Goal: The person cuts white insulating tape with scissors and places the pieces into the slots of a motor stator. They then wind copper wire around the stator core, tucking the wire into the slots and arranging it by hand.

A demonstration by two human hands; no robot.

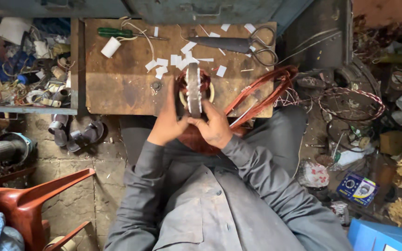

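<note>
Fingers (196, 122) of both hands close around a round motor stator (193, 88), a grey laminated metal ring stood on edge at the near rim of the wooden desk (117, 83), just above the person's lap. The left hand (166, 123) wraps its left flank with the palm toward the core, and the right hand (216, 128) clamps the lower right side, thumb pressed to the rim; both grip it and neither is slack. Judging by the stacked steel, the stator is probably heavy and rigid, best held by its bare outer rim as now, while the copper winding (201, 139) bulging beneath it looks soft, easily nicked and poor to grab. At about 3 o'clock from the stator a loose coil of copper wire (261, 93) trails off the desk edge, springy and apt to snag. Small white paper slips (175, 60) lie scattered at 12 o'clock, light enough to shift at a touch. Farther out at 1 o'clock rest large scissors (243, 45), and at 10 o'clock a green-handled screwdriver (117, 33) beside a white spool (110, 47). A cluttered tray (29, 69) sits at 9 o'clock, a red plastic chair (33, 195) at 7 o'clock.
</note>
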